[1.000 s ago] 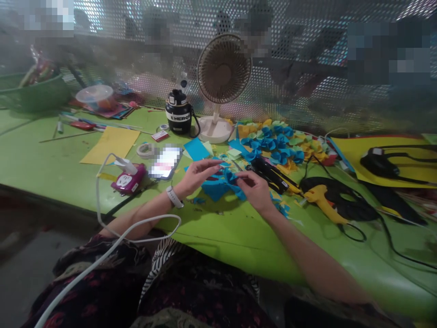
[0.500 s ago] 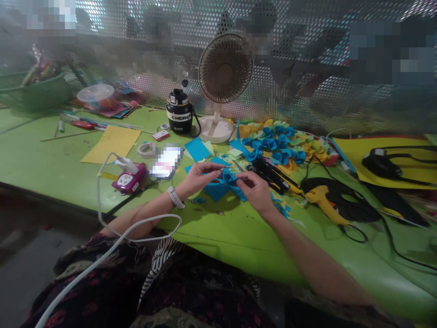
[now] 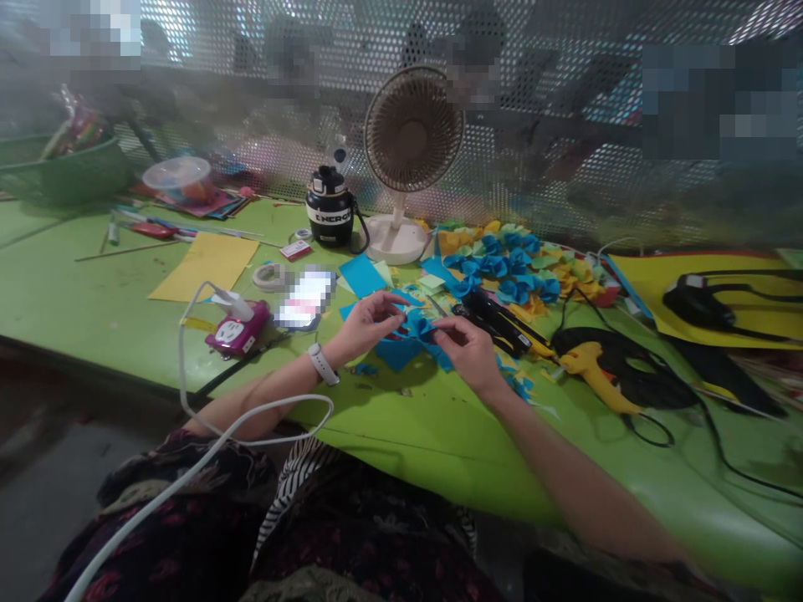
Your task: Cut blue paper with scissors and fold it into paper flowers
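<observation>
A small folded blue paper flower [image 3: 419, 324] is between my hands, just above the table. My right hand [image 3: 465, 344] pinches its right side between thumb and fingers. At the flower's left edge, my left hand [image 3: 371, 324] has its thumb and fingers bent in a pinch; the exact contact is small and blurred. Under the hands lie a flat blue paper sheet [image 3: 400, 354] and scattered paper scraps. Behind them is a heap of finished-looking blue, yellow and green paper flowers [image 3: 511, 259].
Beside my right hand lie a black stapler-like tool [image 3: 502, 322] and a yellow glue gun [image 3: 599, 376] with its cord. To the left are a phone [image 3: 307, 298], a purple power adapter [image 3: 235, 330] and a white cable [image 3: 276, 407]. A fan [image 3: 395, 238] and a black bottle [image 3: 330, 209] stand behind.
My left fingers have drawn slightly to the left and curled a little more. The blue flower has shifted and turned slightly in my right hand, which has barely moved.
</observation>
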Motion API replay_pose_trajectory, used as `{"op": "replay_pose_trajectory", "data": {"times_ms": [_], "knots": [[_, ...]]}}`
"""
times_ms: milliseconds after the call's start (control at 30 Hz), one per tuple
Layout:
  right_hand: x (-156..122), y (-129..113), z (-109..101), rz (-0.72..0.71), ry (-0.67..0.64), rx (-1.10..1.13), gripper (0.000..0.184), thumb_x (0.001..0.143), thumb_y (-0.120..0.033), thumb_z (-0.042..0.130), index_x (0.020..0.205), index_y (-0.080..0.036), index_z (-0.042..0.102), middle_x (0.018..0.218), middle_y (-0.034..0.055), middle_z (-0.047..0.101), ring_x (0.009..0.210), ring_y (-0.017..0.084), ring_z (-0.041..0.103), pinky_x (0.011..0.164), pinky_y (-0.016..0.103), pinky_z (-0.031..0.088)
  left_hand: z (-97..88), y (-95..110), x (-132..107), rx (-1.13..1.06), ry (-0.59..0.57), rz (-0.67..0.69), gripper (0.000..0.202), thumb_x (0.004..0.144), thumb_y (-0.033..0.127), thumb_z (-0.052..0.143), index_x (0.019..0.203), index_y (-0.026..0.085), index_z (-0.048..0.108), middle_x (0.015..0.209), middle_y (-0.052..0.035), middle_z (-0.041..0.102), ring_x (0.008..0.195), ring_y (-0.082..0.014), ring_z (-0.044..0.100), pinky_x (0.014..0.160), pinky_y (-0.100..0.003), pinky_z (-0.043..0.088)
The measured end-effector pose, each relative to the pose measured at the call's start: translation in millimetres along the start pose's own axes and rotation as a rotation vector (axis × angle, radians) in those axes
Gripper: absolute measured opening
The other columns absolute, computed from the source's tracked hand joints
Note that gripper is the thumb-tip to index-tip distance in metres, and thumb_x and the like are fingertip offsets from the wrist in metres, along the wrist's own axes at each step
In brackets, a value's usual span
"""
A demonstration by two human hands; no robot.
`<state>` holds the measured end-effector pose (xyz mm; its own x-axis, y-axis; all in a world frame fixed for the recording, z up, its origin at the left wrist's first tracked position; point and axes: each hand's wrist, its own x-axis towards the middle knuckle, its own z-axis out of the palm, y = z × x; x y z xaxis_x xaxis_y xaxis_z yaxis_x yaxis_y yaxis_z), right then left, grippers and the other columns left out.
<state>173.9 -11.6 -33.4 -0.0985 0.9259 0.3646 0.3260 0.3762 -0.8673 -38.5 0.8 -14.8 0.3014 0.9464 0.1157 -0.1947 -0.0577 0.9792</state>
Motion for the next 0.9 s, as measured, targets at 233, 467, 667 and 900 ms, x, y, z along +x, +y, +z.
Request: {"op": "replay_pose_trajectory", "data": {"times_ms": [233,467,667,900], "knots": [[-2,-8,-1,-0.137,0.02,-0.16,0.014,0.084,-0.033,0.063,0.086,-0.021,0.071,0.091,0.0066,0.073,0.078,0.02,0.069,0.071,0.036,0.059,-1.4,0,-1,0.091,-0.003,0.046,0.025,0.077,0.027,0.072,0.098,0.012,0.068,0.078,-0.0034,0.07,0.067,-0.0116,0.068,0.065,-0.024,0.06],[-2,-7,-2,-0.271,0.009,-0.324,0.012,0.088,-0.029,0.059,0.087,-0.023,0.07,0.092,0.0064,0.073,0.084,0.022,0.069,0.075,0.037,0.059,-4.6,-3,2,0.284,0.013,0.083,0.023,0.073,0.022,0.07,0.093,0.013,0.074,0.079,-0.0046,0.073,0.065,-0.0122,0.068,0.064,-0.022,0.057],[-1,0,-2,-0.351,0.002,-0.42,0.014,0.09,-0.029,0.057,0.087,-0.023,0.069,0.091,0.0069,0.074,0.089,0.023,0.07,0.081,0.039,0.057,-5.4,-6,3,0.295,-0.023,0.041,0.023,0.075,0.026,0.07,0.093,0.013,0.075,0.084,-0.0075,0.075,0.069,-0.0134,0.069,0.067,-0.024,0.058],[-2,-1,-1,-0.367,-0.01,-0.426,0.015,0.091,-0.028,0.056,0.087,-0.024,0.069,0.092,0.0067,0.074,0.088,0.023,0.07,0.082,0.04,0.057,-8.7,-9,4,0.388,-0.095,0.086,0.034,0.075,0.023,0.069,0.108,0.015,0.075,0.089,-0.0065,0.075,0.066,-0.0109,0.065,0.062,-0.021,0.054]]}}
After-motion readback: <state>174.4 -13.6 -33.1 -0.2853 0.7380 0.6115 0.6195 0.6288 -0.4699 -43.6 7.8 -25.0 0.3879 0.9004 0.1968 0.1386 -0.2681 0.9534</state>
